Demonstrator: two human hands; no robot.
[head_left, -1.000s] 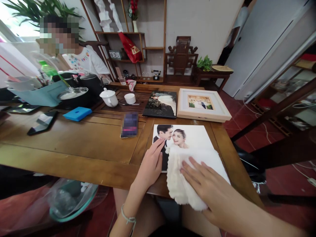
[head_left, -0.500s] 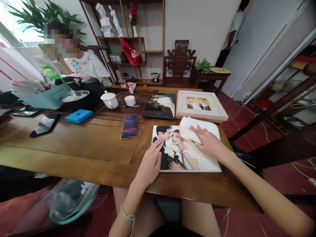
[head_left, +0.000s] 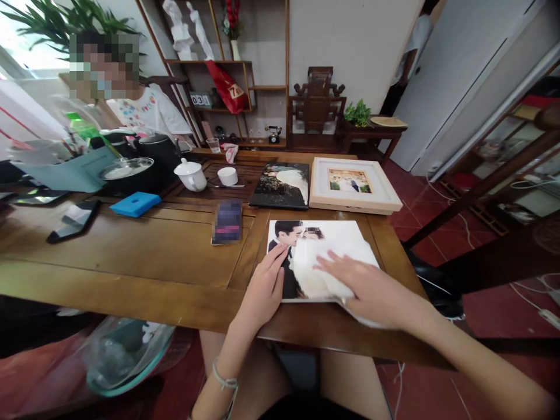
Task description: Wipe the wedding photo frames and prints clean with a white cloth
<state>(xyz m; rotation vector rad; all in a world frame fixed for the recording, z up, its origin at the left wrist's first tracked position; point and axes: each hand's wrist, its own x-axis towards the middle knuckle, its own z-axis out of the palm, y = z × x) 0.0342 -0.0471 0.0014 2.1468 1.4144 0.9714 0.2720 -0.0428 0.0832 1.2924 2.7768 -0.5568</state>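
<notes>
A large wedding photo print [head_left: 329, 233] lies flat near the front right of the wooden table [head_left: 144, 251]. My left hand [head_left: 265, 289] rests flat on its left edge, fingers stretched out and together. My right hand [head_left: 367, 286] presses a white cloth [head_left: 312, 271] down on the print's lower middle, fingers flat over the cloth. The cloth covers much of the picture.
Behind the print lie a dark photo panel [head_left: 282, 185] and a framed photo [head_left: 352, 185]. A phone [head_left: 227, 221], blue box [head_left: 135, 203], teapot [head_left: 191, 174], cup [head_left: 228, 175] and dark tablet [head_left: 72, 220] sit on the table. A person [head_left: 131, 99] sits at the far left.
My right hand slid the cloth from the near edge up to the print's top right corner, then back down to its lower middle. My left hand stayed on the left edge.
</notes>
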